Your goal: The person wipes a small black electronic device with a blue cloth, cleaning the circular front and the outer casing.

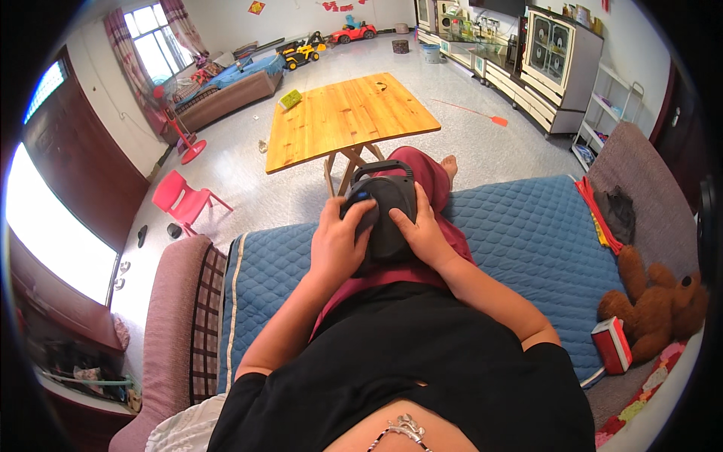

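Observation:
A black portable speaker [391,243], or a similar case with a top carry handle [384,167], rests upright on my lap over dark red trousers [457,243]. My left hand [342,234] has its fingers curled around a small dark rounded object [361,210] with a blue spot on top. That object is held against the left part of the speaker's face; its exact kind is unclear. My right hand [422,234] grips the speaker's right side, with the thumb lying on the front face. The speaker's lower part is partly covered by my hands and wrists.
Ahead stands a wooden folding table [350,116] with a green-yellow box [290,100] on it. A pink child's chair [183,198] stands left. On the blue quilted sofa cover [525,237], to the right, lie a brown teddy bear [655,308] and a red-and-white box [612,346].

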`<action>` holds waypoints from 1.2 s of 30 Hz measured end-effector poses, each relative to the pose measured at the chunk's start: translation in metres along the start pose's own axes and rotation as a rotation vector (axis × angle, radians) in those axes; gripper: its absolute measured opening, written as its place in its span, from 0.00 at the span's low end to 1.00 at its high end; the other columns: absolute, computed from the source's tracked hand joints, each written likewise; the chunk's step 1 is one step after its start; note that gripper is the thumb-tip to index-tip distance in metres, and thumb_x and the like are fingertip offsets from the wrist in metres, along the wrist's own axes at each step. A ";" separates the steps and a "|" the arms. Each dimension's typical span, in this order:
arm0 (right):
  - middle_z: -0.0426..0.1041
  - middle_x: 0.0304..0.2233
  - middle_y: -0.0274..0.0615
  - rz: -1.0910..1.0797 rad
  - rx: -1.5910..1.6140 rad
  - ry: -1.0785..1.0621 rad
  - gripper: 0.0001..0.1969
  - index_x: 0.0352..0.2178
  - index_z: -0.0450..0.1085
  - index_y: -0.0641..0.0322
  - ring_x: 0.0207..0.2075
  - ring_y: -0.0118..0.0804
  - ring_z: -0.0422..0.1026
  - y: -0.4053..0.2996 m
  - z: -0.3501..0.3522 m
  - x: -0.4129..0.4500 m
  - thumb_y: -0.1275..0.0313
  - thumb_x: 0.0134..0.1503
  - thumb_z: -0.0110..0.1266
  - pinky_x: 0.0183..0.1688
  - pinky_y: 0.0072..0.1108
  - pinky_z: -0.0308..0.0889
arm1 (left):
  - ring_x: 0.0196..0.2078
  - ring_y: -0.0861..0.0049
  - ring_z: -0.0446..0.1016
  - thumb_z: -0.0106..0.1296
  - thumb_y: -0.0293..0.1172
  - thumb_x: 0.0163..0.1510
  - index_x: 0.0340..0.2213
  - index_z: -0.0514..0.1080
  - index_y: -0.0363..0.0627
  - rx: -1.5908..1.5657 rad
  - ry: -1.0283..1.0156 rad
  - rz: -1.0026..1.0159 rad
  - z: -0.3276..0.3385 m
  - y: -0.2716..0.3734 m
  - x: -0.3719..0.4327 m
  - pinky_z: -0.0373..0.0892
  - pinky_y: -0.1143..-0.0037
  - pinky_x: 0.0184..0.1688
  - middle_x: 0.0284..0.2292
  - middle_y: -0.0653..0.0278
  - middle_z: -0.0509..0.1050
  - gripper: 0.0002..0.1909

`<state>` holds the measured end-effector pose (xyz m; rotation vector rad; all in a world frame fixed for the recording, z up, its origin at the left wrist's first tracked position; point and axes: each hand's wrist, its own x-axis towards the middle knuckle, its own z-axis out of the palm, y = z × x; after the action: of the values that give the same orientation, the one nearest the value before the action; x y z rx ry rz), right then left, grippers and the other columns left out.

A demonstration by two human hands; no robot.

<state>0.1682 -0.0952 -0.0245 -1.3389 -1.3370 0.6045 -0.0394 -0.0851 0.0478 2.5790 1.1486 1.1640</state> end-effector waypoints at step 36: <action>0.57 0.65 0.73 -0.043 0.035 -0.011 0.51 0.73 0.40 0.68 0.67 0.66 0.58 0.004 -0.007 -0.005 0.48 0.64 0.60 0.70 0.40 0.53 | 0.50 0.42 0.73 0.59 0.34 0.61 0.55 0.72 0.55 -0.075 0.068 -0.227 0.018 -0.006 0.010 0.73 0.56 0.50 0.51 0.45 0.68 0.21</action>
<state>0.1751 -0.1011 -0.0281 -1.2772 -1.3550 0.6034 -0.0267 -0.0702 0.0392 2.2985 1.3425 1.2250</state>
